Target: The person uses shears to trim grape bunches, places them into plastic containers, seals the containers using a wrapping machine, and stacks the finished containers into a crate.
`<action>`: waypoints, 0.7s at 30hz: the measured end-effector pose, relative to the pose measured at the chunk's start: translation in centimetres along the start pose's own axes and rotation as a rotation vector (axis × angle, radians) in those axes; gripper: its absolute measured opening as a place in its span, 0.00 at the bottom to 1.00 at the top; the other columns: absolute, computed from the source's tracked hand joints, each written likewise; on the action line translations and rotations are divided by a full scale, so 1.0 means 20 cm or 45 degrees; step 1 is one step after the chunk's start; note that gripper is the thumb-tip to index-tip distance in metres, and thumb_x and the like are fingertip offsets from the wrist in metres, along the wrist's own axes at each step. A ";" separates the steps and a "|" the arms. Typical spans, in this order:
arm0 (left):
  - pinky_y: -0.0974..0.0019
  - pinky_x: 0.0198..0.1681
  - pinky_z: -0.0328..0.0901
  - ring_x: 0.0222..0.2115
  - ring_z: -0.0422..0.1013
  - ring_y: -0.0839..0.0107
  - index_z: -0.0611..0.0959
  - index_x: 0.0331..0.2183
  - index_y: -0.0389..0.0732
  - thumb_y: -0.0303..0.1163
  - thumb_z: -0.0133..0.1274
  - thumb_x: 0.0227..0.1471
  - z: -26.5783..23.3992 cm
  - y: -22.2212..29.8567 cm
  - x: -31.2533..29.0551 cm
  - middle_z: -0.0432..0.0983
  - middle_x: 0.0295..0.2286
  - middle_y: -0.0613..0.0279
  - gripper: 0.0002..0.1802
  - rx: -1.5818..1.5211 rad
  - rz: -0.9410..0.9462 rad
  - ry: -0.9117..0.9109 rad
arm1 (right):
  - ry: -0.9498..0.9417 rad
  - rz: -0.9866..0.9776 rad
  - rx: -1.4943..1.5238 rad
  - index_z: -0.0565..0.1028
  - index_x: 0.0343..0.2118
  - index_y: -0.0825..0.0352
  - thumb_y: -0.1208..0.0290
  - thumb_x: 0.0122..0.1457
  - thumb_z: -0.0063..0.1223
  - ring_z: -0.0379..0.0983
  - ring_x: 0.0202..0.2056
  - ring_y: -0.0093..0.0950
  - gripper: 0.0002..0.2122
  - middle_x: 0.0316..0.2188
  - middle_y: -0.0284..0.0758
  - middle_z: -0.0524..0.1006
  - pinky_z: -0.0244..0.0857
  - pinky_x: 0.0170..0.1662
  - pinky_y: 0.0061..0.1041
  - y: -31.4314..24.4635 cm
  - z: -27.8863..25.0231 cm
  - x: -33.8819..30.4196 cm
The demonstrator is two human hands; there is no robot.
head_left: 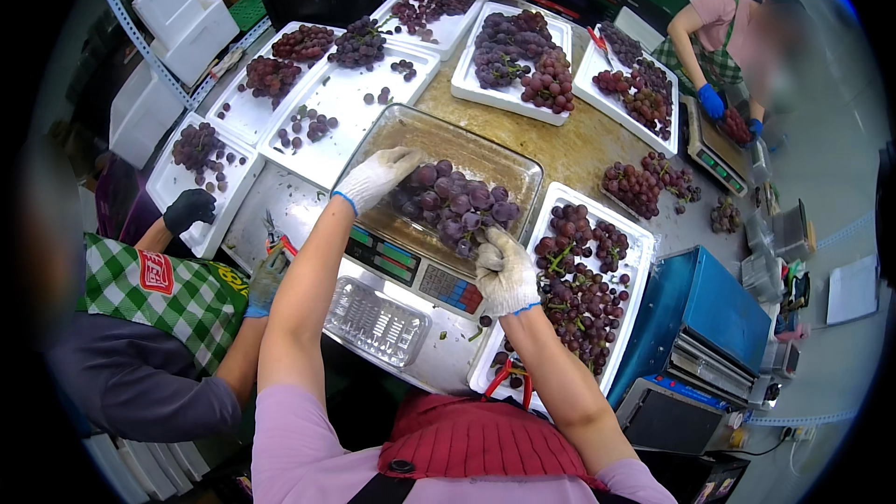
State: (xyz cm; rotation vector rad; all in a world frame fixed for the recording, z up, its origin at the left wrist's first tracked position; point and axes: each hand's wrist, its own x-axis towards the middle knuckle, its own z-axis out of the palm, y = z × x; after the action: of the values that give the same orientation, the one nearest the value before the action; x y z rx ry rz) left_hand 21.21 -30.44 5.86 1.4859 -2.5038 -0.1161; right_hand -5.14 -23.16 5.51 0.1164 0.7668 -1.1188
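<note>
A bunch of dark purple grapes (457, 203) lies on the glassy pan of a weighing scale (509, 157) before me. My left hand (381, 177), in a white glove, rests at the left end of the bunch with its fingers stretched out. At the near right end my right hand (506, 271), gloved too, has its fingers curled in against the grapes. The scale's keypad and green displays (383, 257) face me. Just in front of it sits a clear plastic punnet (378, 320). Whether a similar punnet lies under the grapes I cannot make out.
White trays of grapes surround the scale, including one at right (646, 247) with red-handled snips (511, 379). A co-worker at left holds snips (275, 241); another, in blue gloves (712, 101), handles grapes at a second scale (717, 163). A blue machine (723, 303) stands right.
</note>
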 end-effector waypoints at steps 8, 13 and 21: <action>0.63 0.54 0.63 0.50 0.69 0.55 0.74 0.51 0.35 0.42 0.43 0.60 -0.13 0.13 0.02 0.71 0.50 0.46 0.25 -0.545 -0.373 -0.091 | -0.035 -0.021 0.020 0.71 0.37 0.69 0.84 0.59 0.51 0.56 0.16 0.15 0.05 0.22 0.28 0.66 0.52 0.14 0.13 -0.01 -0.05 0.03; 0.65 0.53 0.63 0.49 0.70 0.57 0.75 0.51 0.35 0.47 0.44 0.59 -0.11 0.09 0.01 0.72 0.49 0.48 0.28 -0.666 -0.420 -0.086 | 0.003 -0.029 -0.187 0.69 0.33 0.67 0.80 0.61 0.50 0.56 0.17 0.15 0.02 0.24 0.30 0.67 0.53 0.15 0.11 -0.06 0.02 0.00; 0.66 0.53 0.63 0.48 0.71 0.60 0.75 0.51 0.34 0.51 0.46 0.56 -0.10 0.09 0.03 0.74 0.48 0.47 0.32 -0.843 -0.629 -0.023 | 0.086 -0.042 -0.361 0.70 0.34 0.66 0.78 0.60 0.51 0.58 0.17 0.15 0.02 0.23 0.31 0.69 0.52 0.14 0.12 -0.12 0.04 0.02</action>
State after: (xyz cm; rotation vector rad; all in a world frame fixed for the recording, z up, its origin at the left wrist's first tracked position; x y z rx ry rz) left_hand 19.89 -29.92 8.19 1.7208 -1.7656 -0.9326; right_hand -6.72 -24.93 6.51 -0.0979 0.9826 -1.0302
